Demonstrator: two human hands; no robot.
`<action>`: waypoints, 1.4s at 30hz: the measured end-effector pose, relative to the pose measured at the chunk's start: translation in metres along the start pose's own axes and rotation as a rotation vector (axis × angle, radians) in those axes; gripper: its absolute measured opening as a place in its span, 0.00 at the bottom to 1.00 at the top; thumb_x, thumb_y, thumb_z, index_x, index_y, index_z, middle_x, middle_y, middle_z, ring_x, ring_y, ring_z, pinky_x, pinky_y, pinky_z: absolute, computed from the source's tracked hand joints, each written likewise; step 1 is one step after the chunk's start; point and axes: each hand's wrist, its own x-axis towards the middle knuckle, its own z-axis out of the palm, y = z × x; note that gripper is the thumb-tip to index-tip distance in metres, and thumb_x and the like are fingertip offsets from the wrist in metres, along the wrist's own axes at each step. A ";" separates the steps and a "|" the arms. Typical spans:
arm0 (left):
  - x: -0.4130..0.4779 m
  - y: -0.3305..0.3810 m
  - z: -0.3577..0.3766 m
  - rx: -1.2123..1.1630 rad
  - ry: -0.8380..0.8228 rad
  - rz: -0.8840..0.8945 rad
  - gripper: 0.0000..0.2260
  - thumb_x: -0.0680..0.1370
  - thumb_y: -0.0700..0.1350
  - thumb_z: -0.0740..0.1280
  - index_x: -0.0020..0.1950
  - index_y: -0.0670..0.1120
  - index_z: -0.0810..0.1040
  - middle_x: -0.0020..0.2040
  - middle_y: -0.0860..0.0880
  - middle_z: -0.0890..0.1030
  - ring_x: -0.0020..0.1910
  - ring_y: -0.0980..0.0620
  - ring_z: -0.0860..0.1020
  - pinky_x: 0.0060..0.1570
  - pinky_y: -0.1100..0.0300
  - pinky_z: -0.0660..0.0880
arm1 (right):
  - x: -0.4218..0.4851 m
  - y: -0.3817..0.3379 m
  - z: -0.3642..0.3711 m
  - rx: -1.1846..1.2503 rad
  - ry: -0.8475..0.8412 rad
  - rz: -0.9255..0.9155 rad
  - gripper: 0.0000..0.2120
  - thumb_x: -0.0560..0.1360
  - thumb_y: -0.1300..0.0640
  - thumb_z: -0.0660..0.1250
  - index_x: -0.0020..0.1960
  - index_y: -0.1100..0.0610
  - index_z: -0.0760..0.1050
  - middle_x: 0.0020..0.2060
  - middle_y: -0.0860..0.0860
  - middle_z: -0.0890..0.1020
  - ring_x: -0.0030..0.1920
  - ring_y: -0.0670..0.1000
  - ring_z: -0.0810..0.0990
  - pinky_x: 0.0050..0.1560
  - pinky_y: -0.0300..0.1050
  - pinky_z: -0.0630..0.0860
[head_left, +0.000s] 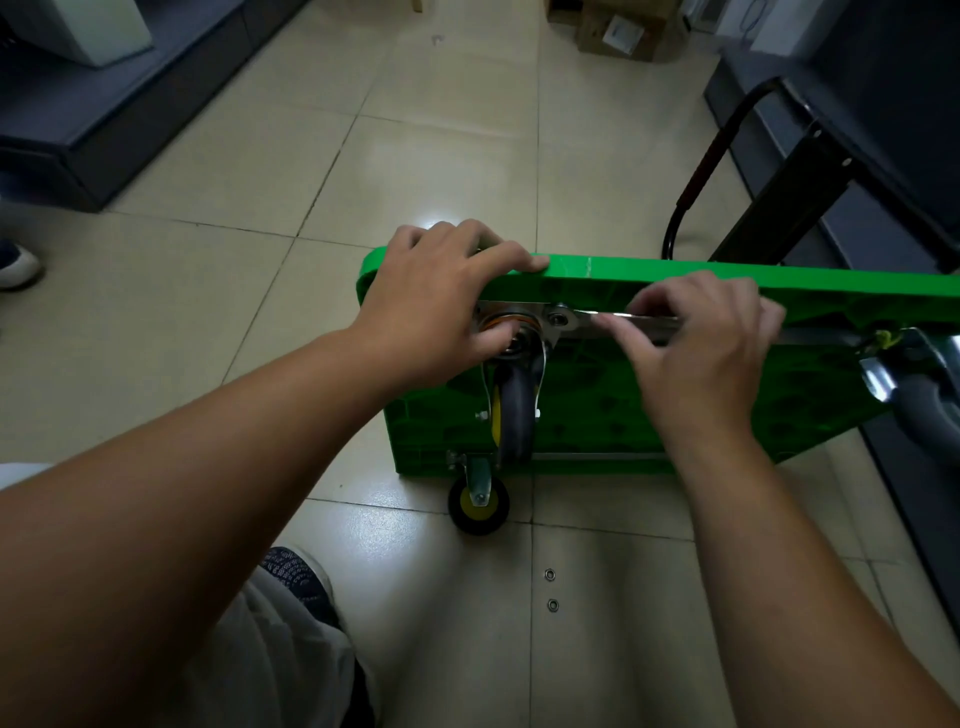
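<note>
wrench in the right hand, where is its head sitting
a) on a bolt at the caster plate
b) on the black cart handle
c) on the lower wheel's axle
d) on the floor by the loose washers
a: the wrench pinched by the right hand has its head around a bolt beside the caster plate on the green cart.

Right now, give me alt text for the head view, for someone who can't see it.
The right hand holds a wrench on a bolt above a caster of a green cart tipped on its side. The left hand grips the cart's top edge beside the caster.
</note>
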 end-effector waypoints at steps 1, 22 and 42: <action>0.000 0.000 -0.001 -0.001 -0.003 -0.001 0.24 0.74 0.57 0.71 0.71 0.60 0.73 0.62 0.51 0.77 0.58 0.46 0.75 0.61 0.48 0.65 | 0.009 -0.002 -0.006 -0.062 -0.024 -0.046 0.16 0.70 0.39 0.74 0.44 0.52 0.80 0.44 0.48 0.80 0.50 0.55 0.72 0.52 0.46 0.57; -0.002 0.000 -0.002 0.022 -0.010 0.012 0.25 0.75 0.56 0.71 0.72 0.60 0.73 0.62 0.50 0.77 0.59 0.47 0.75 0.60 0.47 0.65 | -0.108 0.007 0.069 1.278 -0.180 1.243 0.18 0.65 0.43 0.76 0.49 0.53 0.83 0.52 0.49 0.85 0.54 0.48 0.80 0.54 0.45 0.71; -0.001 0.022 -0.008 -0.060 -0.039 -0.067 0.23 0.76 0.55 0.71 0.70 0.57 0.73 0.64 0.46 0.76 0.63 0.43 0.72 0.65 0.45 0.63 | -0.185 0.183 -0.053 0.554 -0.475 1.670 0.34 0.63 0.33 0.77 0.54 0.60 0.82 0.43 0.57 0.84 0.35 0.53 0.77 0.34 0.44 0.67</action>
